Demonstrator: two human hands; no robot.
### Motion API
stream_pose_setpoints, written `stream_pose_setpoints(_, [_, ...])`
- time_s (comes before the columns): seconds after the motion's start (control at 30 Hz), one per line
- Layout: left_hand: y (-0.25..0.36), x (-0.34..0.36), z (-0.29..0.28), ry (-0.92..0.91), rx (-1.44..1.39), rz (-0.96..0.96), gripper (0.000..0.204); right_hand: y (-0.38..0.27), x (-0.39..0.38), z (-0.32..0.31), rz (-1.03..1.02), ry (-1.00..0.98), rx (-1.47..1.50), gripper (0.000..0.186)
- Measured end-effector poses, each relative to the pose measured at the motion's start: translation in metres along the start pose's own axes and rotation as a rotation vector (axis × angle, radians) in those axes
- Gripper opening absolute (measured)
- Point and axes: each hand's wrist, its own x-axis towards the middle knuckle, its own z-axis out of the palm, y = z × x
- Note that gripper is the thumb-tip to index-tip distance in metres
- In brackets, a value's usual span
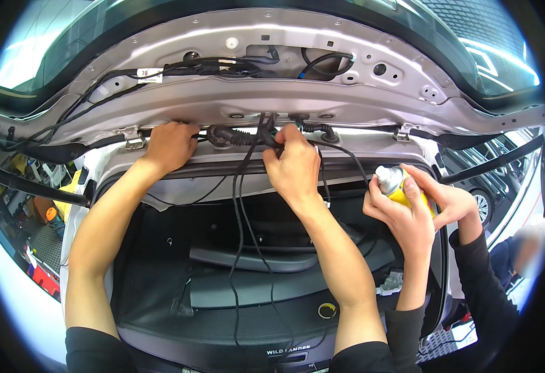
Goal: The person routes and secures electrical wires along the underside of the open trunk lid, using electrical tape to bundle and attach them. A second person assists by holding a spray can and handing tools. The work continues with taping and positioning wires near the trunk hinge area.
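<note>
My left hand (171,147) is at the seam under the raised tailgate's bare metal panel (179,102). Its fingers curl inward by thin black cable, and what lies inside them is hidden. My right hand (296,165) pinches the black wiring harness (266,132) near the middle, thumb and forefinger on either side. Between my hands runs a black corrugated sleeve (234,137). Loose black cables (240,224) hang from the harness into the trunk. To the right, another person's two hands (409,211) hold a yellow spray can (400,195) with a silver top.
A roll of tape (327,310) lies on the trunk's rear sill. A grey plastic piece (392,283) sits at the trunk's right side. Metal hinges (133,138) flank the seam. More wiring with a white label (150,75) crosses the upper panel.
</note>
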Motion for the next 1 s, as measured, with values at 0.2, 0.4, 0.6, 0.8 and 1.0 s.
stream_pose_setpoints(0.2, [0.005, 0.007, -0.002, -0.094, 0.014, 0.071, 0.019, -0.002, 0.004, -0.001, 0.075, -0.088, -0.117, 0.032])
stream_pose_setpoints(0.4, [0.003, 0.006, 0.006, -0.009, -0.309, 0.122, 0.018, -0.014, 0.007, 0.005, 0.079, -0.066, -0.176, 0.033])
stream_pose_setpoints(0.6, [0.001, 0.004, -0.004, -0.094, -0.459, 0.003, 0.022, -0.015, 0.006, 0.006, 0.010, -0.026, -0.241, 0.027])
stream_pose_setpoints(0.8, [-0.023, -0.006, -0.015, -0.063, -0.226, 0.039, 0.021, -0.010, 0.002, 0.006, -0.041, 0.055, -0.218, 0.026])
stream_pose_setpoints(1.0, [-0.027, -0.019, -0.026, -0.048, -0.106, -0.062, 0.023, -0.013, 0.003, 0.006, -0.012, 0.019, -0.190, 0.025])
